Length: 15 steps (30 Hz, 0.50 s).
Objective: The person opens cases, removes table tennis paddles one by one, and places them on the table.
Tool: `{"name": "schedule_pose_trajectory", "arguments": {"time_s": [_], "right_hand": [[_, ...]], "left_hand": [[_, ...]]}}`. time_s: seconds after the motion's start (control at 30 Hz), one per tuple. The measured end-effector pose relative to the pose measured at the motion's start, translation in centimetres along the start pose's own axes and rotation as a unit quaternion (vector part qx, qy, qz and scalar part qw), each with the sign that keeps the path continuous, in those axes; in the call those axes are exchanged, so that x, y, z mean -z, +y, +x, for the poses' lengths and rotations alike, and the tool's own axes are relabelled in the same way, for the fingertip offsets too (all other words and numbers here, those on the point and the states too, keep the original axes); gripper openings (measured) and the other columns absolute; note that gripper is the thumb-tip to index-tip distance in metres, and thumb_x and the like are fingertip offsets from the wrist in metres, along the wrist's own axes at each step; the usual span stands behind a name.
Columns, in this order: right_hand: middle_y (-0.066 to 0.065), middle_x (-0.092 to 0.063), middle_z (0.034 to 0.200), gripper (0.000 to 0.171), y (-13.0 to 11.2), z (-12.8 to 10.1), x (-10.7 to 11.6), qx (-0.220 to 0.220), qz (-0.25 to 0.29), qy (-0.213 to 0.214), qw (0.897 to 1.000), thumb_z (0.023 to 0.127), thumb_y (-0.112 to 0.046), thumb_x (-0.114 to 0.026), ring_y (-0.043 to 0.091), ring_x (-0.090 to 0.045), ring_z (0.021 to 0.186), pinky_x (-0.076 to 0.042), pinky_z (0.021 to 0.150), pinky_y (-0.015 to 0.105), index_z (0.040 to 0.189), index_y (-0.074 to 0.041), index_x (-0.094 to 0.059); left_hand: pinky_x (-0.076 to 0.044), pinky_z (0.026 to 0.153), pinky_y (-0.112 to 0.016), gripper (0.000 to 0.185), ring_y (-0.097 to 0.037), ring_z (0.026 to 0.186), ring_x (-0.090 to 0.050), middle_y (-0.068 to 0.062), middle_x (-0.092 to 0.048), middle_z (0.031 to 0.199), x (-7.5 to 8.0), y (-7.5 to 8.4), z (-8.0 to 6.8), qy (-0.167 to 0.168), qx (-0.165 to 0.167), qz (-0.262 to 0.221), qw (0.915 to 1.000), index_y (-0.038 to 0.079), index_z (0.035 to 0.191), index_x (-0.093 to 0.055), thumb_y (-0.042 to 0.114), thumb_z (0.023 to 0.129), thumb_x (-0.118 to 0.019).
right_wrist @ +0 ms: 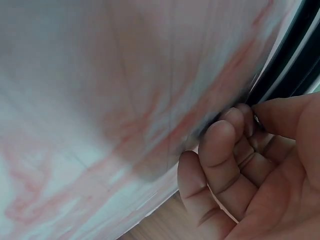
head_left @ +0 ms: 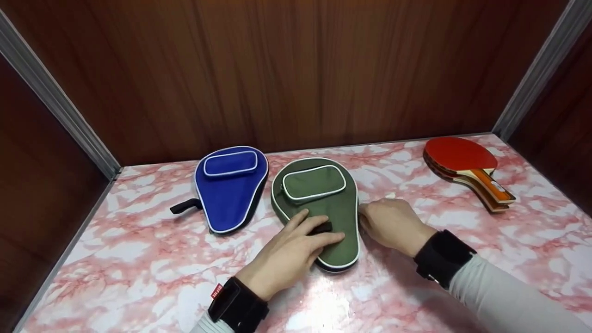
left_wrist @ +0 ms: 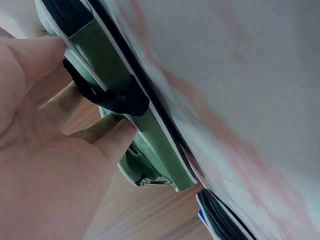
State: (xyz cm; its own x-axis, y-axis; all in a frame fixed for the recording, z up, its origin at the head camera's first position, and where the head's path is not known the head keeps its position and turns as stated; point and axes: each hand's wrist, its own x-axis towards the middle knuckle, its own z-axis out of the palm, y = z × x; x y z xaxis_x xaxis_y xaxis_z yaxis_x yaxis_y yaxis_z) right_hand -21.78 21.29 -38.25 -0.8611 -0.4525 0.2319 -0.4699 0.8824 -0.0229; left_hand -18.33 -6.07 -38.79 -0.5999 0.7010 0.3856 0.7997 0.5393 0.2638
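A green table tennis racket case (head_left: 341,213) with white piping and a front pocket lies flat on the table. My left hand (head_left: 282,256) rests on its lower left part, fingers spread over the front. Beside those fingers, the black strap (left_wrist: 131,99) loops out from the case's side. At the case's right edge, my right hand (head_left: 393,223) has its fingers curled in, and thumb and index finger pinch a small metal zipper pull (right_wrist: 257,119), mostly hidden by the fingertips. The black zipper band (right_wrist: 286,56) runs along the edge past the thumb.
A blue racket case (head_left: 229,196) with a black strap (head_left: 186,206) lies left of the green one. Two stacked table tennis rackets, the upper one red (head_left: 462,153), lie at the back right. Brown panels (head_left: 296,78) wall the pink marbled table (head_left: 134,277) behind and at the sides.
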Motion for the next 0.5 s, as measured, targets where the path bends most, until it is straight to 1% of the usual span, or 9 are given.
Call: {"name": "schedule_pose_trajectory", "arguments": {"time_s": [0.13,0.33,0.5], "right_hand": [[0.004,-0.066,0.067,0.020,-0.5,-0.6,0.2,0.009,0.000,-0.001,1.000,0.099,-0.011,-0.073,0.032,-0.072,0.069,-0.057,0.063,0.055,0.081,-0.015,-0.065],[0.001,-0.062,0.064,0.021,-1.1,-1.8,0.3,0.043,-0.003,0.017,0.999,0.095,-0.008,-0.076,0.029,-0.072,0.067,-0.057,0.061,0.052,0.081,-0.017,-0.065],[-0.002,-0.062,0.064,0.022,-1.6,-2.7,0.2,0.047,-0.003,0.018,0.999,0.095,-0.010,-0.077,0.027,-0.072,0.066,-0.056,0.060,0.050,0.080,-0.019,-0.064]], "left_hand": [[-0.036,0.126,-0.055,0.035,-0.041,0.148,-0.053,-0.015,-0.065,0.151,0.0,0.0,0.1,0.008,-0.008,0.004,0.9999,0.025,0.142,-0.077,0.014,0.110,-0.068],[-0.036,0.126,-0.055,0.035,-0.040,0.147,-0.055,-0.015,-0.065,0.150,0.0,0.1,0.1,0.010,-0.010,0.012,0.9998,0.025,0.142,-0.077,0.014,0.110,-0.068],[-0.034,0.127,-0.054,0.035,-0.035,0.147,-0.056,-0.015,-0.065,0.150,0.0,0.1,0.1,0.010,-0.014,0.015,0.9997,0.024,0.142,-0.076,0.013,0.110,-0.068]]}}
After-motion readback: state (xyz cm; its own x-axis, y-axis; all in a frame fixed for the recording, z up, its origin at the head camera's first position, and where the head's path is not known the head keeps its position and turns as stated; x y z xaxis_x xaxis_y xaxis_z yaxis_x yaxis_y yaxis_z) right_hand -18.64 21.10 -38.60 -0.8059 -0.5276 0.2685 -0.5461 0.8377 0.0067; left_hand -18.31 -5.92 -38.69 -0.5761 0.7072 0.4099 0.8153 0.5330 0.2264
